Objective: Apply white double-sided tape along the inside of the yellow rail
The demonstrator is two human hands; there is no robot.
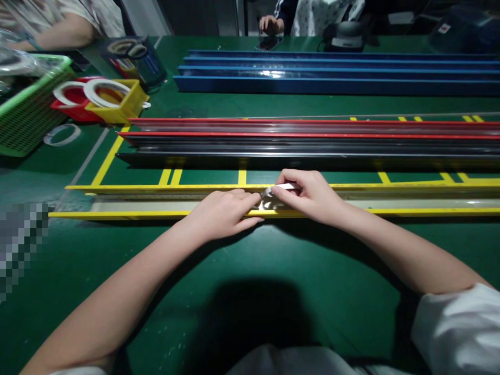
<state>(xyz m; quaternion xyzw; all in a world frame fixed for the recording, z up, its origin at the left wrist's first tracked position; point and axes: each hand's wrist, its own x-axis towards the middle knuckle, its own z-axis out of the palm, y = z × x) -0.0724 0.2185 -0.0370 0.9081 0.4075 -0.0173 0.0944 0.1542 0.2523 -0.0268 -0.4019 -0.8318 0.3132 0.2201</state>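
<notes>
A long channel-shaped strip with yellow edges (128, 213) lies across the table before me. My left hand (221, 212) grips its front edge, the thumb outside and the fingers bent inside the trough. Just to the right, my right hand (308, 195) pinches a thin white roll of tape (288, 186), seen nearly edge-on above the trough. A shiny short length (267, 192) runs from the roll down towards the left fingertips. Where its end sits is hidden by those fingers.
Behind lie a red-edged strip (234, 121), a black strip (234, 158) and several blue strips (273, 86). At left are a green basket (35, 114), a yellow bin (113, 112) with tape rolls and a loose ring (62, 134). Another person's hand (271, 25) rests at the far edge.
</notes>
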